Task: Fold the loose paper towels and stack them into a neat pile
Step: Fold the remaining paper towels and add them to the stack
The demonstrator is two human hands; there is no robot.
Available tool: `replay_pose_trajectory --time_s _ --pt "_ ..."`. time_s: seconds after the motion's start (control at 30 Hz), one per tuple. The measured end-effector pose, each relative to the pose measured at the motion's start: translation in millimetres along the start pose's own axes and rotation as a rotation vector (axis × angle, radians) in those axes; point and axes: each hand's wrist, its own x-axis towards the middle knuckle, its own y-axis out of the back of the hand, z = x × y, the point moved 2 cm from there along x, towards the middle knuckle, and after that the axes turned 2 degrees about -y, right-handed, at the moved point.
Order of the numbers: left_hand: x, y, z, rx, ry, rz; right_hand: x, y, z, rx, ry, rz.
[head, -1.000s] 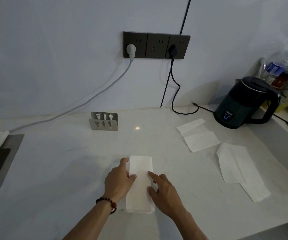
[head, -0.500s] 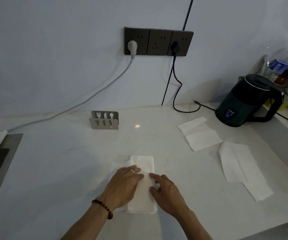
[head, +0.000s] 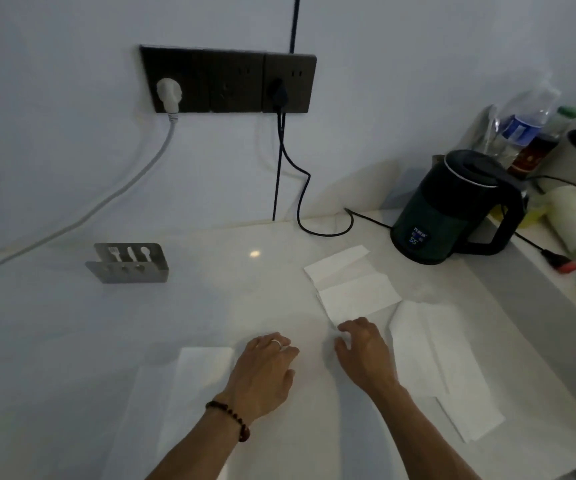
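Paper towels: one folded towel lies on worktop beside left hand, which hovers open, empty. Right hand fingers touch near corner of unfolded towel, grip unclear. Another loose towel lies right, unfolded. Two left.
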Motion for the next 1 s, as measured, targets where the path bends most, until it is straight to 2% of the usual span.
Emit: replay_pose_trajectory --time_s 0.17,0.33,0.4,0.53,0.6,0.7,0.83,1.0 --pt "37 -5 16 0.048 0.089 -0.076 68 14 8 -0.084 0.192 -0.021" --pt "51 -13 20 0.041 0.171 -0.091 111 19 8 -0.296 0.289 -0.244" --pt "51 -13 21 0.037 0.189 -0.09 117 17 10 -0.349 0.299 -0.275" --pt "51 -13 21 0.029 0.196 -0.09 117 15 5 -0.349 0.465 -0.089" --pt "50 -13 22 0.008 0.213 -0.091 110 16 2 -0.374 0.504 -0.05" --pt "47 -11 24 -0.09 0.253 -0.02 96 15 1 -0.248 0.465 -0.116" --pt "35 -5 25 -0.231 0.311 0.219 80 35 -12 0.044 0.258 -0.122" --pt "20 10 25 -0.51 0.363 0.375 49 60 -29 0.718 -0.09 -0.164"
